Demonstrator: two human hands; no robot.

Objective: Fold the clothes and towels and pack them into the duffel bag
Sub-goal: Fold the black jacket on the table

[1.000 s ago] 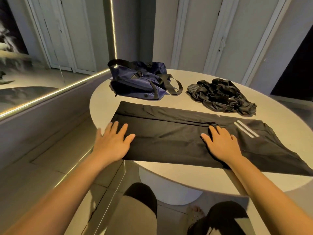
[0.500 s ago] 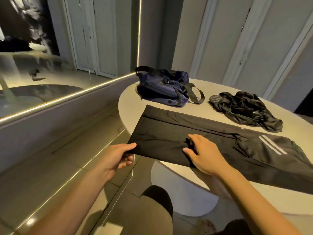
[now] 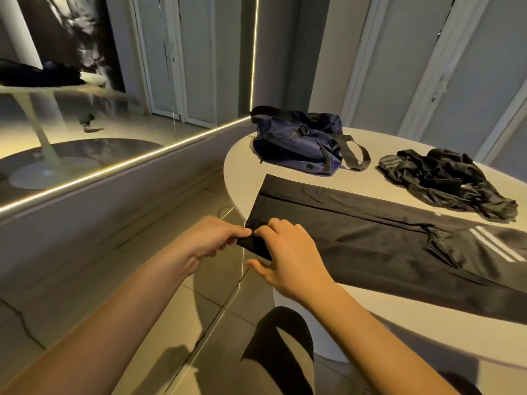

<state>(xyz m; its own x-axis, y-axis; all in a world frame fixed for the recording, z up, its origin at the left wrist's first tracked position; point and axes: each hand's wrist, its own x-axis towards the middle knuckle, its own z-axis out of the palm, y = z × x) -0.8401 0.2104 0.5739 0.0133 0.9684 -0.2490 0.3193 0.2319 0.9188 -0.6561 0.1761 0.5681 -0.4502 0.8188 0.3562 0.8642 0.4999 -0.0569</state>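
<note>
Your left hand (image 3: 212, 240) pinched the near corner of the trousers (image 3: 356, 238) at the hem, thumb and forefinger closed on the cloth and the other fingers curled beneath. Your right hand (image 3: 288, 258) sat just beside it at 3 o'clock, almost touching. Its fingers were bent down onto the top of the same hem and its thumb (image 3: 252, 263) was spread out past the near edge. Whether that hand had hold of the cloth or only pressed on it, I cannot tell.

The hem end overhung the rim of the table (image 3: 385, 315) at 9 o'clock, where your hands met. From there the trousers lay flat and lengthwise toward 3 o'clock, one leg over the other. Two white stripes (image 3: 496, 246) showed near the far end, which ran out of view.

Beyond the trousers the bag (image 3: 293, 143) stood at the table's 11 o'clock, its black straps flopped to the side. A crumpled dark garment (image 3: 445, 181) lay at 1 o'clock, apart from both bag and trousers.

Off the table at 9 o'clock, a mirror (image 3: 85, 124) with a lit strip (image 3: 128, 163) along its base ran beside you. Your knee (image 3: 282, 346), in black, showed at 6 o'clock.
</note>
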